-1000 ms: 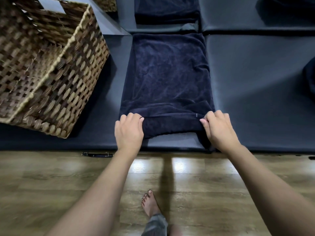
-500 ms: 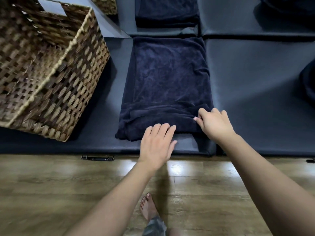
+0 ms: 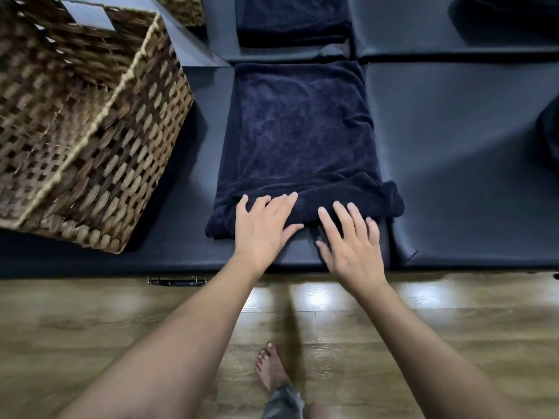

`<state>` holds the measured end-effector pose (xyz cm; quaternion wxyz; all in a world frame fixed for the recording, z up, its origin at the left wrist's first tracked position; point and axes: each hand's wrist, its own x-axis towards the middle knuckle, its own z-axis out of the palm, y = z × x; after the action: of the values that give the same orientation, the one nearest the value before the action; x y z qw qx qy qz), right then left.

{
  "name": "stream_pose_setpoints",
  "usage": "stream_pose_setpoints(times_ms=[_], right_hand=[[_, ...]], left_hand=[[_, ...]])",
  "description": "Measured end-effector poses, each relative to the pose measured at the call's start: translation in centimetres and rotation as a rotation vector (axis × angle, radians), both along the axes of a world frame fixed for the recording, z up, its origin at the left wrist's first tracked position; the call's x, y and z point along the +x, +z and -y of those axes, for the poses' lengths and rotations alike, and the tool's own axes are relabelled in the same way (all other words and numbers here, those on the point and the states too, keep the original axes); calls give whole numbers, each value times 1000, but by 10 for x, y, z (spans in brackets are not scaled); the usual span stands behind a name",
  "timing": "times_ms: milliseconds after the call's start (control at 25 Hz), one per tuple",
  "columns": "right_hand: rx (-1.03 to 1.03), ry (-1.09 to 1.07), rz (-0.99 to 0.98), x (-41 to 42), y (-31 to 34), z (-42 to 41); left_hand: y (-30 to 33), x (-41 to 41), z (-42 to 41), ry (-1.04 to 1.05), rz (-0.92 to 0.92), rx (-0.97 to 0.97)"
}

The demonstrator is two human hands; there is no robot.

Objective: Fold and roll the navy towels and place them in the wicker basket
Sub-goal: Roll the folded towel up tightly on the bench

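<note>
A navy towel (image 3: pixel 302 131) lies folded into a long strip on the dark padded mat, its near end turned over into a low roll. My left hand (image 3: pixel 261 225) rests flat on that roll, fingers straight and spread. Beside it, my right hand (image 3: pixel 351 240) lies flat too, fingers straight on the roll's right part, palm over the mat. The big wicker basket (image 3: pixel 99 152) stands to the left of the towel, tilted in view; I see nothing inside it.
Another folded navy towel (image 3: pixel 292 22) lies on the mat beyond. More dark cloth (image 3: pixel 549 131) shows at the right edge. The mat (image 3: pixel 453 146) ends at a wooden floor (image 3: pixel 90 328), where a bare foot (image 3: pixel 272 367) stands. A second wicker basket (image 3: pixel 184 9) peeks in at the top.
Both hands let go of the towel's near corners and moved inward. They now lie flat side by side on the rolled near end.
</note>
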<state>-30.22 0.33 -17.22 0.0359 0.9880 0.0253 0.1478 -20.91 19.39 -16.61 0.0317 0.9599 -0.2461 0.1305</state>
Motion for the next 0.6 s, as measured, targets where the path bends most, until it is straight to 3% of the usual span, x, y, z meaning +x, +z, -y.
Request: stream_pose_setpoints(times_ms=[600], right_hand=[[-47,-52,-7,45,7,41]], left_hand=[[0,21,-19,-155,76,-56]])
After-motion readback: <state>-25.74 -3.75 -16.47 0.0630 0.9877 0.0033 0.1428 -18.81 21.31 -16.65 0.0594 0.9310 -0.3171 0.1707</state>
